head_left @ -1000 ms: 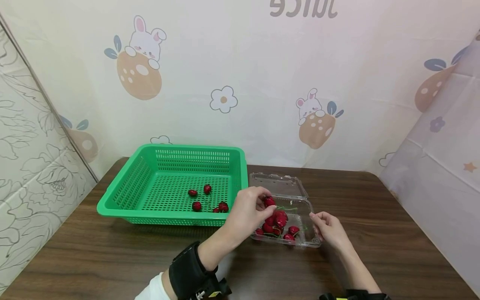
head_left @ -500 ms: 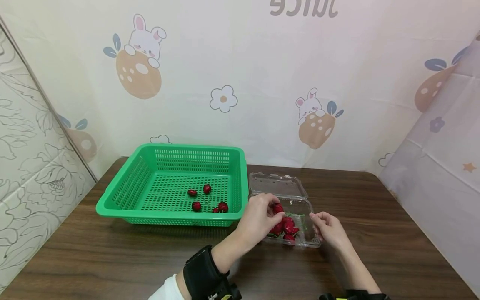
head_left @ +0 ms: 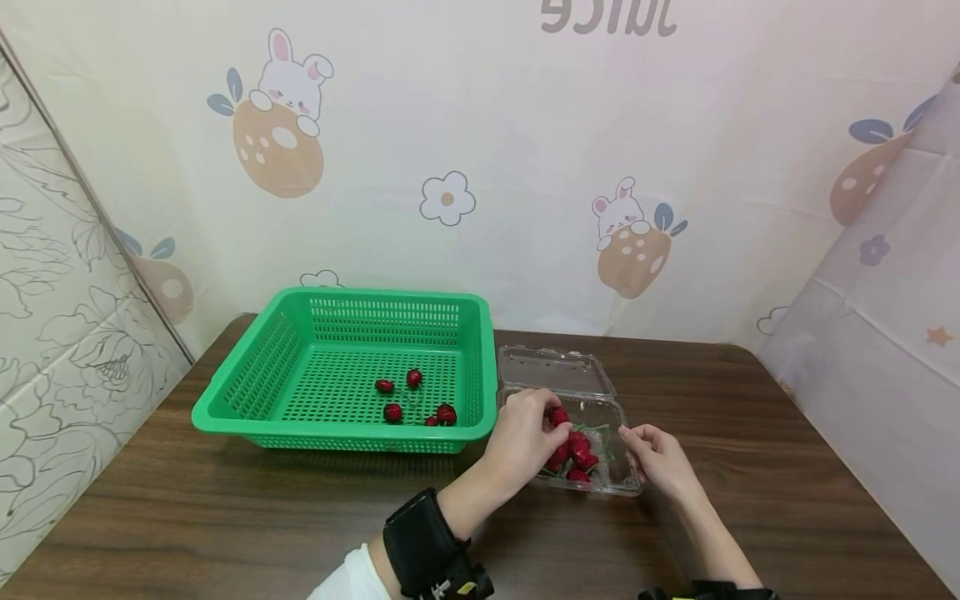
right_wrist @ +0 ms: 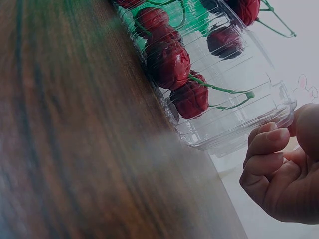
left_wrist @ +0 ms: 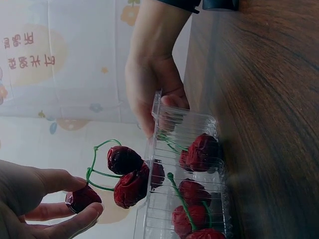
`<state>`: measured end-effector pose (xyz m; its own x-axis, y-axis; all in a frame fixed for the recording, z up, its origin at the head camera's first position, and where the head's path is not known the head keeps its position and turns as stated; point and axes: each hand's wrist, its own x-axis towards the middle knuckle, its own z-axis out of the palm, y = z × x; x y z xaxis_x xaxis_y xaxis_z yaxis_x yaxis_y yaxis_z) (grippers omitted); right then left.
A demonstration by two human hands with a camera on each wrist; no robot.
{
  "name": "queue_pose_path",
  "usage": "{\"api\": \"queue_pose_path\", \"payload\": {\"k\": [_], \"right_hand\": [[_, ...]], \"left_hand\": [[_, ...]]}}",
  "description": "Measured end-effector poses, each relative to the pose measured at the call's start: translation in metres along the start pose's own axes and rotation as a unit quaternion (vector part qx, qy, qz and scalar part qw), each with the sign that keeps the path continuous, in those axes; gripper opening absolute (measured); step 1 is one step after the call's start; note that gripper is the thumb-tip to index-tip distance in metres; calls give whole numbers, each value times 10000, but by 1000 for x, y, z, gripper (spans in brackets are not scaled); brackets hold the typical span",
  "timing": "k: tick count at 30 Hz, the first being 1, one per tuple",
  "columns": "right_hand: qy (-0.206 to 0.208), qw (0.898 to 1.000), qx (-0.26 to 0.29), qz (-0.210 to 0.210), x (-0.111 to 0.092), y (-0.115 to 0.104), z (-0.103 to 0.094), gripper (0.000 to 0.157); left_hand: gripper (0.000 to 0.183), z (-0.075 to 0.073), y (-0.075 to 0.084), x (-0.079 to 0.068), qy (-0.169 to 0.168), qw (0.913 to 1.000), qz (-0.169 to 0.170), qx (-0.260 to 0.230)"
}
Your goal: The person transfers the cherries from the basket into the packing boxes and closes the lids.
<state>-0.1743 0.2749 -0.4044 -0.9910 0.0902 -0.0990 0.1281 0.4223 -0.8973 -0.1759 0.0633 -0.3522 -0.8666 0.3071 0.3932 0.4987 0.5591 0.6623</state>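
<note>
My left hand [head_left: 522, 437] is over the left part of a clear plastic clamshell box [head_left: 619, 417]. In the left wrist view its thumb and fingers pinch a dark red cherry [left_wrist: 83, 199]. Green stems [left_wrist: 94, 158] run from that cherry towards a pair of cherries [left_wrist: 130, 186] raised at the box's rim. My right hand [head_left: 660, 460] pinches the box's right rim, also plain in the right wrist view. Several more red cherries [right_wrist: 168, 63] with green stems lie inside the box. The left hand hides part of them in the head view.
Left of the box stands a green plastic basket [head_left: 322, 429], with several cherries [head_left: 392, 412] on its floor. The box's lid [head_left: 555, 372] lies folded back towards the wall. Everything rests on a dark wooden table [head_left: 225, 508] before a printed curtain [head_left: 450, 100].
My left hand has moved right, further over the box, with a cherry at its fingertips. The right hand keeps its place on the rim.
</note>
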Motion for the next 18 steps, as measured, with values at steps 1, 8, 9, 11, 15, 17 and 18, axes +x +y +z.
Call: {"api": "queue_pose_path", "payload": {"k": [1, 8, 9, 11, 15, 17, 18], "right_hand": [[3, 10000, 2, 3, 0, 0, 0, 30], [13, 10000, 27, 7, -1, -1, 0, 28], [10, 10000, 35, -2, -1, -1, 0, 28], [-7, 10000, 48, -23, -1, -1, 0, 27], [-13, 10000, 55, -29, -1, -2, 0, 26], [-15, 10000, 50, -9, -1, -2, 0, 25], [-9, 10000, 52, 3, -2, -2, 0, 25]], "left_hand": [[16, 1, 0, 1, -8, 10000, -31, 12], [18, 4, 0, 7, -92, 9997, -168, 147], [18, 4, 0, 8, -115, 9996, -184, 193], [19, 5, 0, 10, -158, 9992, -214, 290], [18, 6, -1, 14, -239, 9984, -294, 415], [17, 7, -1, 16, -290, 9979, -338, 473], [16, 7, -1, 17, -319, 9976, -362, 504]]}}
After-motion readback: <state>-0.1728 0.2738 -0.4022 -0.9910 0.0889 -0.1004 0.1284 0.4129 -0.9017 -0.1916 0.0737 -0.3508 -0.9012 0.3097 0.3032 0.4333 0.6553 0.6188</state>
